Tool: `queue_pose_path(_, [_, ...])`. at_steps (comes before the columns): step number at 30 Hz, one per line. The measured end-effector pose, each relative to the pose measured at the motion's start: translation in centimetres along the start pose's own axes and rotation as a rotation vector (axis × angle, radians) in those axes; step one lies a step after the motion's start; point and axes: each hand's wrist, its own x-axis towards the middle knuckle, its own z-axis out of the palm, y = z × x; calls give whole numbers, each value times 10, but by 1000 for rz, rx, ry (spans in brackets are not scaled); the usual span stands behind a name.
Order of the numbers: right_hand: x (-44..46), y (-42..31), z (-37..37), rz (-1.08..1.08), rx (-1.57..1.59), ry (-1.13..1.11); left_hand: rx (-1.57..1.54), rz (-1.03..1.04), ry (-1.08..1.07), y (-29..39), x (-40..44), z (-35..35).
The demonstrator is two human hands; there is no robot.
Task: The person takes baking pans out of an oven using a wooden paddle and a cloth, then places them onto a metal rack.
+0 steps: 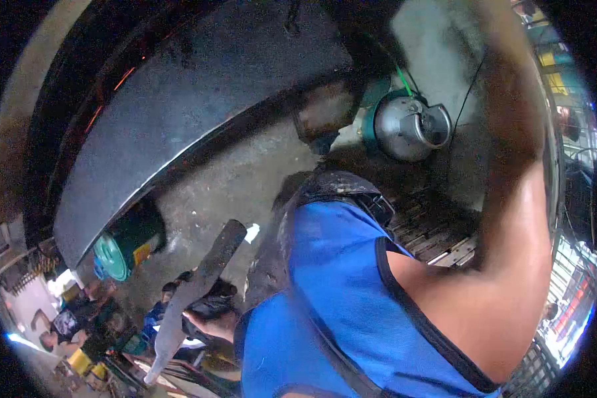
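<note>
My left hand (pixel 212 323) is at the lower left, closed, with a thumb or finger lying against a long grey tapered piece (pixel 179 315). The piece is thick and dark at its upper end and narrows to a thin tip below; I cannot tell its exact kind. A crumpled black glove or cloth (pixel 215 300) is bunched at the same hand and hides some of the grip. My right arm (pixel 511 199) reaches up along the right side, blurred in its upper part, and its hand lies beyond the top edge.
A big dark metal hood or panel (pixel 199 86) curves across the upper left, with orange glow behind it. A silver gas cylinder (pixel 404 126) stands at the upper right. A green drum (pixel 116 255) is at the left. Other people (pixel 66 325) are at the lower left.
</note>
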Motion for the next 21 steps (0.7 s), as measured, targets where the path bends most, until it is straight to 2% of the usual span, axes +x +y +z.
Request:
queue_pose_path(2, [-24,-1,81,-13,-3,-471,8,-2,-6,2,2,0])
queue_pose_path(4, [-53,21,164,-129,114,-661,11,0,-20,1,3,3])
queue_pose_path(6, [-73,21,194,-115,-5,-858,13,-5,-31,1,2,2])
queue_pose_path(9, [-96,16,223,-155,-162,-881,10,-8,-68,0,1,1])
queue_pose_path(13, [-100,10,232,-180,-133,-919,-23,-14,-139,-3,0,-1])
queue_pose_path(15, [-89,14,219,-182,2,-778,-57,-2,-193,-7,4,-4])
queue_pose_path(17, [-62,21,170,-42,0,-526,-118,17,-110,-13,10,-9])
queue_pose_path(18, [-42,21,128,124,-25,-421,-115,0,-134,-15,8,-10])
queue_pose_path(19, [-30,32,90,195,-68,-209,-114,-10,-157,-16,7,-14])
queue_pose_path(20, [-21,37,51,342,-44,34,-15,99,-118,-25,12,-24])
queue_pose_path(21, [-11,58,16,330,-74,331,-60,124,-82,-23,8,-17])
